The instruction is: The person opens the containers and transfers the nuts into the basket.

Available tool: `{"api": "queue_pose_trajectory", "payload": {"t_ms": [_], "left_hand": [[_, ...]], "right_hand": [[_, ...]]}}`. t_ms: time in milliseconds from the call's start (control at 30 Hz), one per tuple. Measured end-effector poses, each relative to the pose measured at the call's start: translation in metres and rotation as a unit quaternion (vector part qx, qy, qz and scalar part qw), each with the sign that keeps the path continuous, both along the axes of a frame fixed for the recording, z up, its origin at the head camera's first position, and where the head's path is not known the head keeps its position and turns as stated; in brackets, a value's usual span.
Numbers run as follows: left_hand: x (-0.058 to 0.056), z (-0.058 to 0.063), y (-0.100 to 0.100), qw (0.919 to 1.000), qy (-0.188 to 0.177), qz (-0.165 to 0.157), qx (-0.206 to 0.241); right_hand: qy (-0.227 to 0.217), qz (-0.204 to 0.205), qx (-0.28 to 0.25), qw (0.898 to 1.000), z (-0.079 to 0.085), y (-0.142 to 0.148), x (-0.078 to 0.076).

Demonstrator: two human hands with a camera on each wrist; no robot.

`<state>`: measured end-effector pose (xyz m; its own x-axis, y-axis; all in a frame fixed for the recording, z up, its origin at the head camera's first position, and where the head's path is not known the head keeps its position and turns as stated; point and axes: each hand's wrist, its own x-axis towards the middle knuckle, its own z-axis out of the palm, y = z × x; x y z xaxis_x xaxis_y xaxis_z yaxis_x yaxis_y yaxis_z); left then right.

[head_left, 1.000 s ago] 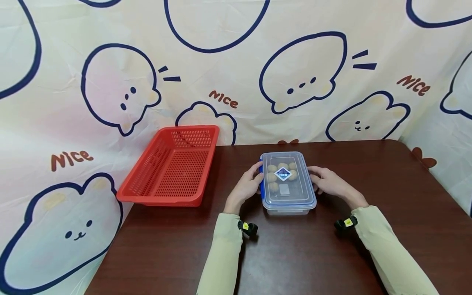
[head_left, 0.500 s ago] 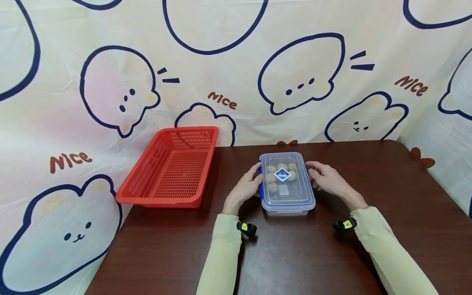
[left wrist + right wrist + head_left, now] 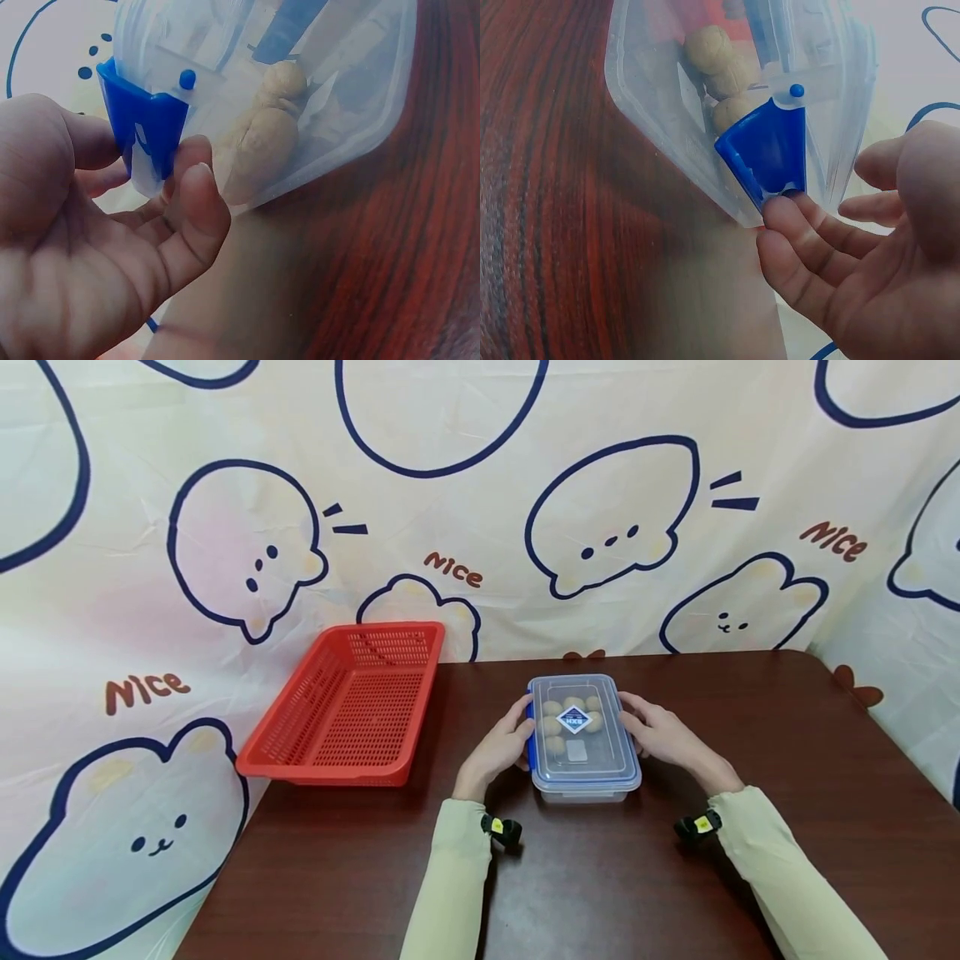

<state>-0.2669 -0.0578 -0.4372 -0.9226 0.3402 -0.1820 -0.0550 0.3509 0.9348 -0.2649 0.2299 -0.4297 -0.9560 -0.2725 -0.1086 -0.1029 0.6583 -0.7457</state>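
A clear plastic food box (image 3: 592, 764) with a lid stands on the brown table, long side away from me. Several round tan walnuts (image 3: 551, 726) show through its lid, which bears a blue diamond label (image 3: 574, 719). My left hand (image 3: 497, 747) is at its left side; in the left wrist view its thumb and fingers pinch a blue side latch (image 3: 146, 120), which sticks outward. At the right side is my right hand (image 3: 663, 732). Fingertips (image 3: 776, 247) of that hand touch the lower end of another blue latch (image 3: 769, 150), also flared out, with the thumb apart from it.
A red perforated plastic basket (image 3: 401, 760) sits at the table's left edge, back from my left arm. A cartoon-printed cloth (image 3: 502, 527) hangs behind and beside the table (image 3: 585, 893).
My right hand has shifted slightly leftward, closer against the box's edge. The left hand and the box keep their places, while the head view has tilted a little upward.
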Motion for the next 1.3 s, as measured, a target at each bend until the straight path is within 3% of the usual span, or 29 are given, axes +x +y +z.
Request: {"api": "queue_pose_trajectory", "payload": {"t_ms": [500,933,1100,1300], "left_hand": [[-0.0029,-0.0041,0.0062,0.9986,0.052,-0.003,-0.006],[-0.0016,0.0043,0.0051,0.9917,0.075,-0.007,-0.104],[-0.0021,0.0007,0.0064,0.993,0.088,0.002,-0.078],[-0.0038,-0.0052,0.0036,0.9974,0.067,-0.01,-0.022]], "right_hand": [[0.003,0.006,-0.015,1.0,-0.0061,0.0037,-0.0031],[-0.002,0.008,-0.015,1.0,-0.0056,-0.0007,-0.0061],[-0.006,0.002,-0.01,1.0,-0.0043,0.0012,-0.006],[-0.02,-0.003,-0.014,1.0,-0.0039,0.0044,-0.0042]]}}
